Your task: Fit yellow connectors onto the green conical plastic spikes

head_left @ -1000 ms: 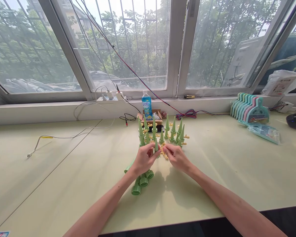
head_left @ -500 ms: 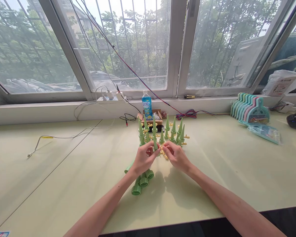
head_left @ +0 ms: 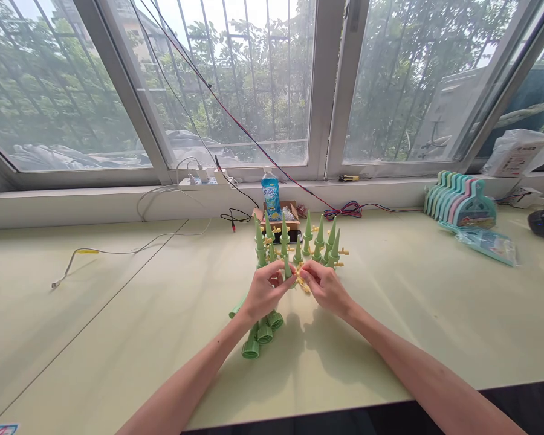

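Observation:
My left hand (head_left: 263,291) is closed around a green plant watering spike (head_left: 287,267), its cone pointing up. My right hand (head_left: 329,290) pinches a small yellow valve (head_left: 298,272) against the side of that spike; the fingers partly hide where they meet. Loose yellow valves (head_left: 305,289) lie on the table just below the fingertips. Beyond both hands, several green spikes fitted with yellow valves (head_left: 318,241) stand upright in two groups. Several more green spikes (head_left: 265,334) lie under and beside my left wrist, their round open ends facing me.
Behind the standing spikes are a dark phone (head_left: 294,237), a small cardboard box (head_left: 292,225) and a blue bottle (head_left: 271,194). Cables (head_left: 344,210) run along the window wall. A row of pastel plastic dustpan-like pieces (head_left: 457,199) stands at the back right, beside a bagged one (head_left: 480,243).
Both hands keep nearly the same place and grip. The held spike has shifted very slightly, and the view has moved a touch.

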A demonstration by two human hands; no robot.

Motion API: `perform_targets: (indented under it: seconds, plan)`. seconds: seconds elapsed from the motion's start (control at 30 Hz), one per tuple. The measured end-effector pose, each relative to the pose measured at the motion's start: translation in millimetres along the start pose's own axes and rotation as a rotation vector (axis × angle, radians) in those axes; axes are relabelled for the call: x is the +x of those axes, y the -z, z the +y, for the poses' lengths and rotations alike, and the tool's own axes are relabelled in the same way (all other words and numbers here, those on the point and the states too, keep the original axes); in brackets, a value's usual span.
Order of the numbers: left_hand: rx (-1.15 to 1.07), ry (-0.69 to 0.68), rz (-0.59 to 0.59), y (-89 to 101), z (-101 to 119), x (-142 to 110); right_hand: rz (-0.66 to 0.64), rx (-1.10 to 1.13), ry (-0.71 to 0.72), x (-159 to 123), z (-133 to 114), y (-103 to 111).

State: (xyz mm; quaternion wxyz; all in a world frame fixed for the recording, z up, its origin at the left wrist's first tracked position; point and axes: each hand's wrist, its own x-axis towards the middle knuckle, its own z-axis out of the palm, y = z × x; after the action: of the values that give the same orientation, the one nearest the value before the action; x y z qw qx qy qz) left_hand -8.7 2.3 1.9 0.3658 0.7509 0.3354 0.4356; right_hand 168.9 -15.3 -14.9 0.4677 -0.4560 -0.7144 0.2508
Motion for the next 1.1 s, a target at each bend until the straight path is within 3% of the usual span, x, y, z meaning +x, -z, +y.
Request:
perform_targets:
  seconds: [0.63,1.1]
  plan:
    - [0.252,-0.223,0.027,-1.7,-2.9,-1.4,-0.022,0.043,-0.029,0.4,-4.1,2.0]
    - [0.334,-0.307,0.006,-2.1,-4.4,-2.7,-0.034,0.043,-0.033,0.7,-2.4,2.5]
